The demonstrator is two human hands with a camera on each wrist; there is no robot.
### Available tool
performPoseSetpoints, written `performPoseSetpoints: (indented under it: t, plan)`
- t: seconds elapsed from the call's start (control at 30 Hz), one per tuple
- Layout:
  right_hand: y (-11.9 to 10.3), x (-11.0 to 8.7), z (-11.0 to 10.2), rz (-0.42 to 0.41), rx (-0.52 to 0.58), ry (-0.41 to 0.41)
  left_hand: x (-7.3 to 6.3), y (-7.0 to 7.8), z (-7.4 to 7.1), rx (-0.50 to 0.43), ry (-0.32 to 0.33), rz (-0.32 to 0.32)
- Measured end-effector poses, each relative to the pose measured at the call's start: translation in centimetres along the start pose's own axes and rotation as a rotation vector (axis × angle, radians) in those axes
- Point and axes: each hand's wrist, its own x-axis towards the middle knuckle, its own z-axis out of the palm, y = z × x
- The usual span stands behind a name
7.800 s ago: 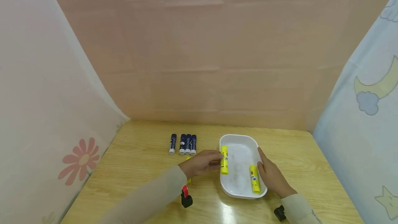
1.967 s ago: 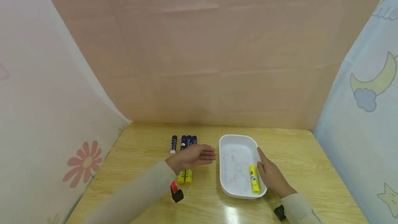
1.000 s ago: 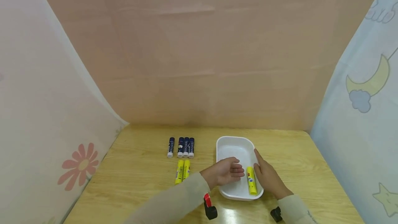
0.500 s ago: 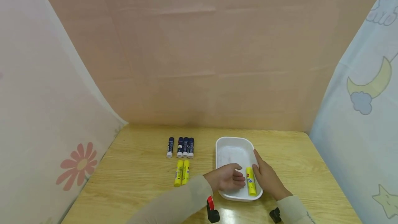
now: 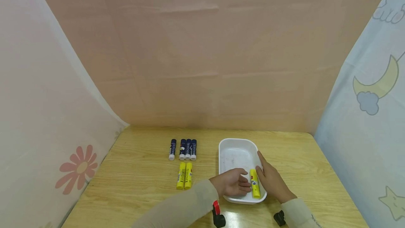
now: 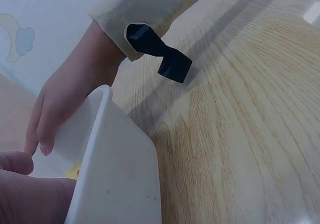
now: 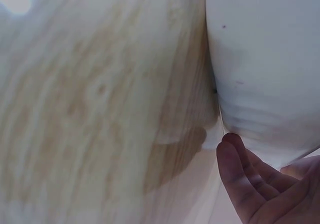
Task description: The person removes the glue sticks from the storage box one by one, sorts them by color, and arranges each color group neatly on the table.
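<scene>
In the head view a white plastic tray (image 5: 236, 144) stands on the wooden table with one yellow glue stick (image 5: 254, 183) lying along its right side. My left hand (image 5: 233, 182) reaches over the left rim into the tray, fingers loosely bent, fingertips close beside the glue stick. My right hand (image 5: 274, 180) holds the tray's right wall, thumb over the rim and fingers along the outside. The right wrist view shows those fingers (image 7: 252, 176) at the outer wall. In the left wrist view the tray's rim mostly hides the glue stick.
Two yellow glue sticks (image 5: 185, 176) lie side by side left of the tray. Behind them, several dark blue glue sticks (image 5: 188, 150) with white ends form a row, one (image 5: 172, 150) set apart. Cloth screens (image 5: 177, 52) surround the table (image 5: 139, 171).
My left hand earlier held a yellow glue stick at the tray's left side; a second one now lies on the table. The hand has since moved right into the tray. My right hand stays put.
</scene>
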Motion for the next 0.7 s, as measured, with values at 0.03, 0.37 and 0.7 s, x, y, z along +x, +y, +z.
performPoseSetpoints:
  t: [0.03,0.37,0.7]
  plan:
    - [0.0,0.0,0.0,0.001,-0.001,0.001,0.0,0.1,0.1,0.002,0.001,-0.002]
    - [0.0,0.0,0.1,0.019,0.010,-0.016,0.9,0.8,0.6,0.046,0.039,-0.019]
    - [-0.2,0.1,0.0,0.025,0.008,-0.015,1.4,1.0,0.5,0.015,0.058,-0.038]
